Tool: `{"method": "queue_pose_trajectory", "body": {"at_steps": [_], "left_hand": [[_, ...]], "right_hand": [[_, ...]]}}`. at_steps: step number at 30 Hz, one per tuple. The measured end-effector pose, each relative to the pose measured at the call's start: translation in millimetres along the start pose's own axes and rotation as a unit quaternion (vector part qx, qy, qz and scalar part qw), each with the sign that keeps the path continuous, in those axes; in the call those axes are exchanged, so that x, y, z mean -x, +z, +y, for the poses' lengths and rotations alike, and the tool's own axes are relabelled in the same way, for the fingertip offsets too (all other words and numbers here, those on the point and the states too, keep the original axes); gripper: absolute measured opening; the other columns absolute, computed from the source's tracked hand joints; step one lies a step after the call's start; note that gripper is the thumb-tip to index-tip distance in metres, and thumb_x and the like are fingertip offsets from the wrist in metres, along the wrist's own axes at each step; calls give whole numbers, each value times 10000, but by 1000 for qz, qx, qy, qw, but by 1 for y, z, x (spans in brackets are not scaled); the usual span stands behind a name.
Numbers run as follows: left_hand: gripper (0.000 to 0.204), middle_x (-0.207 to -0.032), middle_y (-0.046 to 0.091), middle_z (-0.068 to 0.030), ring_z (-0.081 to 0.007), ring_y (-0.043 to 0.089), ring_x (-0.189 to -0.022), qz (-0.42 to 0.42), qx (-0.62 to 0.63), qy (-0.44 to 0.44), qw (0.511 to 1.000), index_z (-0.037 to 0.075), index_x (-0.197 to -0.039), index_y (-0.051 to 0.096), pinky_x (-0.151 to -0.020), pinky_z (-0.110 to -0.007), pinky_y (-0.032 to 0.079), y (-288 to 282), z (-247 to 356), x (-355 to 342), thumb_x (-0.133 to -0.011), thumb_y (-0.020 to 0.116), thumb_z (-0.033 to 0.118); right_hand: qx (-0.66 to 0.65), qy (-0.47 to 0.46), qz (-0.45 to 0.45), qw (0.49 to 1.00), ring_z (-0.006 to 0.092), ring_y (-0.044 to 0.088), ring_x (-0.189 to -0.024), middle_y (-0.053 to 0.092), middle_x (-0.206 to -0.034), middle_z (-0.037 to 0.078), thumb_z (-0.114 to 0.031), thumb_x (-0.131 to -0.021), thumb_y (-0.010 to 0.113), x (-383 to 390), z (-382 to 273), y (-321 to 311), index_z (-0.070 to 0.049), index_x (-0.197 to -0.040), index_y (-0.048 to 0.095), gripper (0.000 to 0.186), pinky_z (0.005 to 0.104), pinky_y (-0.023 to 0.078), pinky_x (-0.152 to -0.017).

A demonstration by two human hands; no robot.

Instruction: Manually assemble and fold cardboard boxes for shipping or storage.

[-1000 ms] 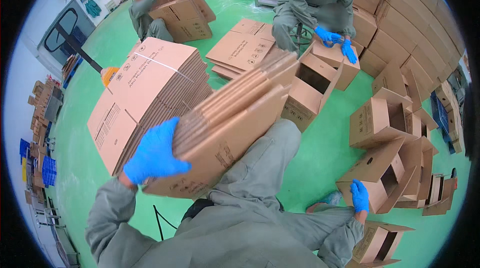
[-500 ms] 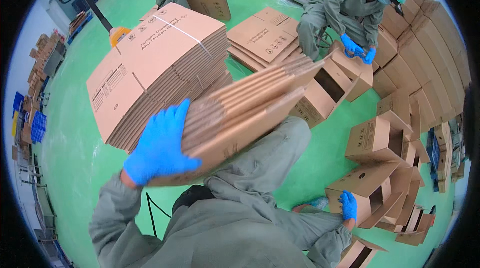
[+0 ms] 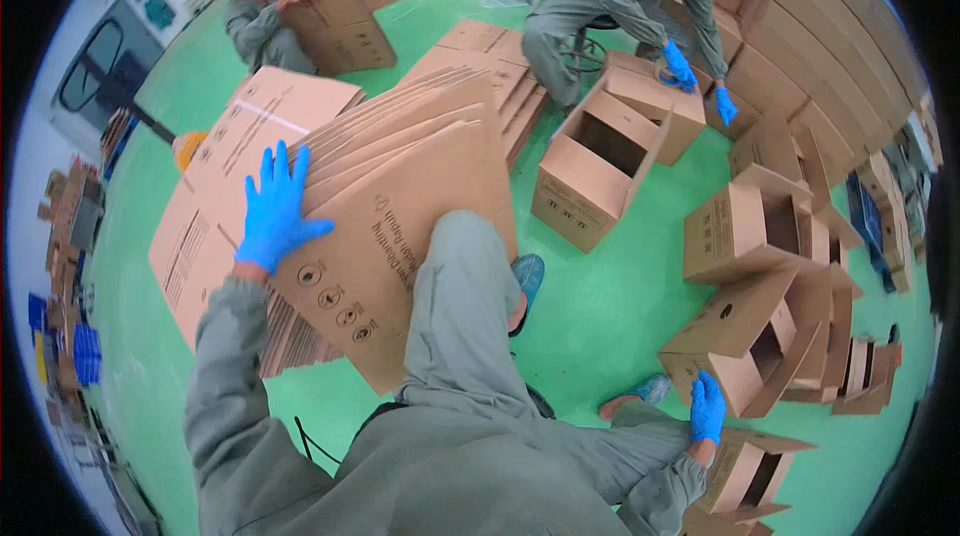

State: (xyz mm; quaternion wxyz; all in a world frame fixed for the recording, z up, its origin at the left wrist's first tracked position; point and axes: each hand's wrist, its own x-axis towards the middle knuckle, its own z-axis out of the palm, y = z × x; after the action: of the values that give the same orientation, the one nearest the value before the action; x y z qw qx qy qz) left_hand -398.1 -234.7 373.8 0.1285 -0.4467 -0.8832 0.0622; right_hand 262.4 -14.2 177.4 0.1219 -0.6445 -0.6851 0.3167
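Note:
My left hand (image 3: 275, 208), in a blue glove, lies flat with fingers spread on a bundle of flattened cardboard boxes (image 3: 405, 201) that leans across my raised knee (image 3: 462, 266). Behind the bundle is a larger strapped stack of flat cartons (image 3: 240, 151) on the green floor. My right hand (image 3: 707, 408), also gloved in blue, rests on the edge of an assembled open carton (image 3: 735, 341) low at my right side; its fingers look loosely bent on the flap.
Two people in grey-green work clothes sit across the green floor: one at the top right with blue gloves on an open box (image 3: 610, 151), one at the top left behind cartons (image 3: 345, 21). Assembled open boxes (image 3: 760, 226) crowd the right side.
The view has swung and the flat bundle has tipped further over my knee. My left hand slid up onto its face with fingers spread. My right hand has stayed low by the open carton.

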Motion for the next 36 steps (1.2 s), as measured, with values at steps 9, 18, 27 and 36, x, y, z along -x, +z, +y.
{"method": "queue_pose_trajectory", "body": {"at_steps": [9, 18, 27, 36], "left_hand": [[631, -1275, 400, -235, -349, 374, -1216, -117, 14, -39, 992, 57, -1254, 418, -954, -493, 342, 28, 76, 0, -720, 671, 278], [735, -1083, 538, -215, -348, 529, -1005, 120, -31, 29, 992, 7, -1242, 438, -861, -433, 431, 11, 35, -94, -755, 594, 535], [811, -1022, 566, -225, -363, 552, -955, 34, 72, -47, 996, -32, -1207, 445, -787, -456, 453, -2, 12, -4, -717, 613, 592], [767, -916, 612, -273, -390, 614, -852, -74, 102, -297, 947, -52, -1045, 482, -738, -456, 479, -55, -12, 77, -684, 643, 604]], "right_hand": [[52, -65, 12, 996, 307, 570, -1052, 595, -1124, 188, -204, -883, 506, -2, -23, -2, 4, -1144, 562, 339, 375, 432, -906], [39, -66, 13, 997, 307, 574, -1045, 595, -1122, 195, -216, -887, 505, 4, -21, -5, -3, -1153, 559, 345, 376, 435, -900], [12, -49, 27, 998, 260, 560, -1069, 587, -1156, 174, -189, -905, 496, 8, -15, -2, 21, -1157, 554, 333, 344, 417, -921], [35, -29, -89, 995, 261, 547, -1090, 583, -1162, 175, -206, -906, 504, -26, -12, 7, 25, -1159, 553, 346, 348, 405, -936]]}}
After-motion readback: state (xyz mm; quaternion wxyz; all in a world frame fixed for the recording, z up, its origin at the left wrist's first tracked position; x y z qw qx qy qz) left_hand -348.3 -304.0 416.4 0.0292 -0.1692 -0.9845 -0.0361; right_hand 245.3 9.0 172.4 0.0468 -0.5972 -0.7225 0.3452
